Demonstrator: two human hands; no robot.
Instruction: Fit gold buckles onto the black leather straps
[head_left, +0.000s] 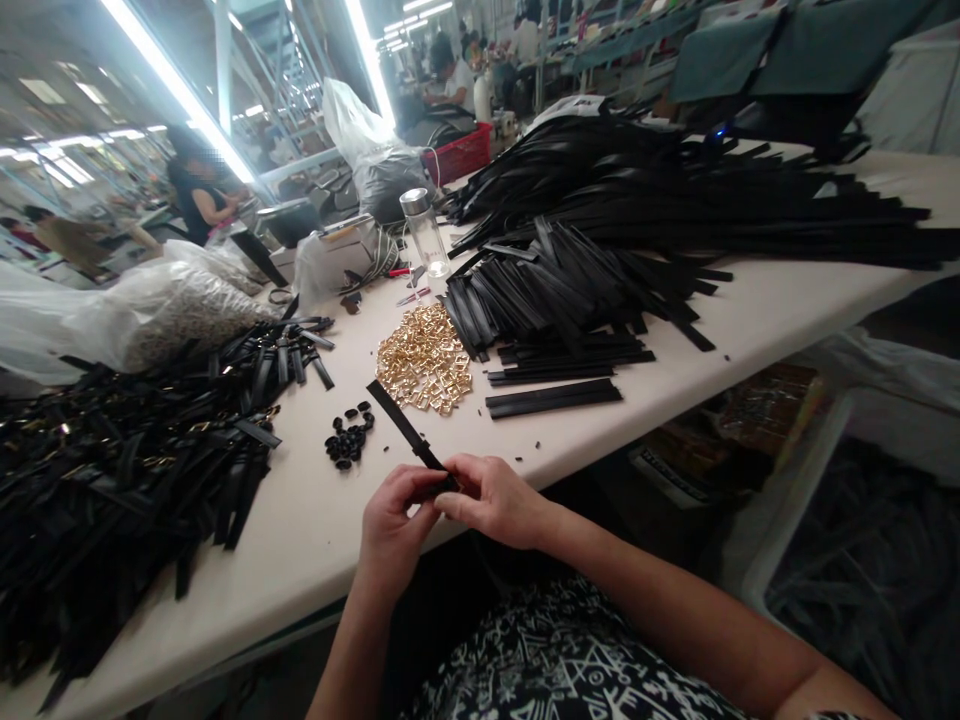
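My left hand (401, 525) and my right hand (499, 500) meet at the table's front edge, both closed on the lower end of a black strap (405, 425). The strap slants up and left from my fingers, with a small black loop around it. What lies between my fingertips is mostly hidden. Just beyond is a pile of gold metal buckles (424, 360). Small black loops (349, 437) lie left of the strap. Flat black strips (555, 398) are stacked to the right, below a larger heap of strips (555, 290).
A big heap of black straps with buckles (150, 470) covers the table's left side. Long black strips (675, 190) lie at the back right. A glass bottle (427, 235), a red basket (459, 155) and plastic bags (371, 150) stand behind. People sit farther off.
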